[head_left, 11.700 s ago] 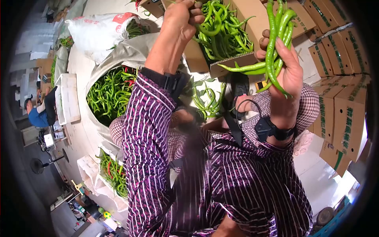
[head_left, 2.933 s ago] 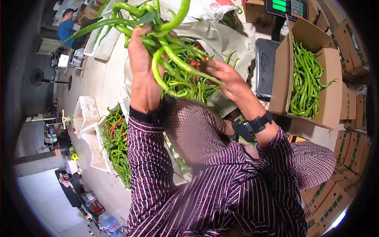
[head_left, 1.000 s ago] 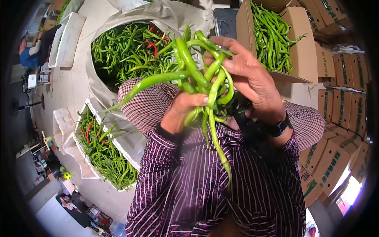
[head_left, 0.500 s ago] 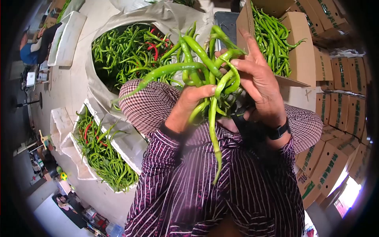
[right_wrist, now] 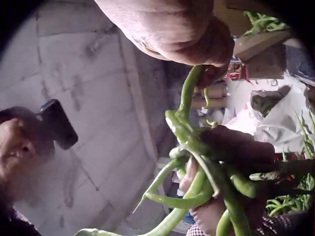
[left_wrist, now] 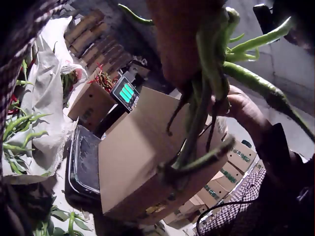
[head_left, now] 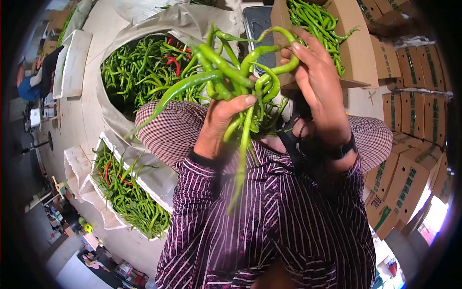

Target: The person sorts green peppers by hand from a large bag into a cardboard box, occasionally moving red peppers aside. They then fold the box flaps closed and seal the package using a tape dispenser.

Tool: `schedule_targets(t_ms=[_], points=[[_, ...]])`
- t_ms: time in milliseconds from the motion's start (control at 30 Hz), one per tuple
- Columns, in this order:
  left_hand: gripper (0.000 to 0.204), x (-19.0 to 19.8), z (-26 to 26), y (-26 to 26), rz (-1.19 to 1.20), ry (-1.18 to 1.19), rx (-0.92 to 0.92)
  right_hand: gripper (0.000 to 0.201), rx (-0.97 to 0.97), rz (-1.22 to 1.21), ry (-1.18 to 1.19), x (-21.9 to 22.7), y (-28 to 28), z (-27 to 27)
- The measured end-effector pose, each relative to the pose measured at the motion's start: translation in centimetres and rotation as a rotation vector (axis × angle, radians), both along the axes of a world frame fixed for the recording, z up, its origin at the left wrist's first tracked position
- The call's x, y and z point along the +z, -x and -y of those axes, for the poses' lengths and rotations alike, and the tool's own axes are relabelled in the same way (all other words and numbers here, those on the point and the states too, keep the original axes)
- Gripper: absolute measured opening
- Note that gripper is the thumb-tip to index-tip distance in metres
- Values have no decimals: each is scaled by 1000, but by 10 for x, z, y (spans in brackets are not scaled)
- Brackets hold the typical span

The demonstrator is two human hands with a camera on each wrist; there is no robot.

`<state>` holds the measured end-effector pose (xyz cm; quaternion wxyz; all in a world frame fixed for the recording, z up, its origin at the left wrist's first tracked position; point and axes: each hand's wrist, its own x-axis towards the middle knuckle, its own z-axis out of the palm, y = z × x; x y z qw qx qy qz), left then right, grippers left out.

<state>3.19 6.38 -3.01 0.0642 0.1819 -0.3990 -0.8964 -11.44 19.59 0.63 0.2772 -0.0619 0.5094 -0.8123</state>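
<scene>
My left hand (head_left: 217, 126) grips a loose bunch of long green chili peppers (head_left: 225, 65), its thumb across them. They fan out on both sides, and one long pepper hangs down in front of the striped shirt. To the right, my right hand (head_left: 321, 84) pinches the end of a curved chili pepper (head_left: 262, 53) at the bunch's edge. Seen from the right wrist, a green pepper (right_wrist: 191, 88) runs from the bunch up into the right fingers. In the left wrist view several peppers (left_wrist: 209, 49) hang below the left hand, whose fingers are dark and partly hidden.
An open sack of green and some red chilies (head_left: 144, 79) lies ahead left. Below it stands a white foam box (head_left: 161, 178) of chilies. Ahead right, a carton (head_left: 353, 58) holding green chilies is on a black scale (left_wrist: 83, 162). Stacked cartons (head_left: 404, 188) line the right.
Earlier, the left hand brought the bunch from over the sack to the lap. In the last second the right hand has moved up and right, drawing a pepper's end away from the bunch.
</scene>
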Motion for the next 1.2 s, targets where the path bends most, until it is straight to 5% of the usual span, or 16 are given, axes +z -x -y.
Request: schedule_targets(t_ms=[167, 300, 467, 600, 700, 800, 867, 900, 1100, 1200], points=[[40, -2, -4, 4, -63, -3, 97, 44, 7, 156, 34, -23, 8, 4], [52, -18, 6, 0, -113, -222, 139, 44, 114, -189, -333, 12, -9, -1], [52, -6, 0, 1, -102, -136, 135, 37, 195, 218, 28, -13, -4, -16], [48, -9, 3, -3, -139, -353, 152, 33, 136, 302, 158, -4, -16, -3], [52, -10, 5, -5, -184, -232, 155, 29, 36, 326, 201, -12, -19, 2], [46, 2, 7, -7, -162, -179, 204, 36, 22, 161, 249, -5, -27, -30], [35, -5, 11, -14, -133, -198, 138, 39, -218, -119, -59, 26, -27, -46], [31, -12, 9, -13, -149, -126, 142, 39, -270, -158, 20, 30, -13, -55], [30, 3, 6, -8, -215, -118, 104, 39, -129, -99, 77, 44, -4, -55], [28, -5, 13, -6, -424, -401, 79, 42, 138, -118, -224, 34, 0, -89]])
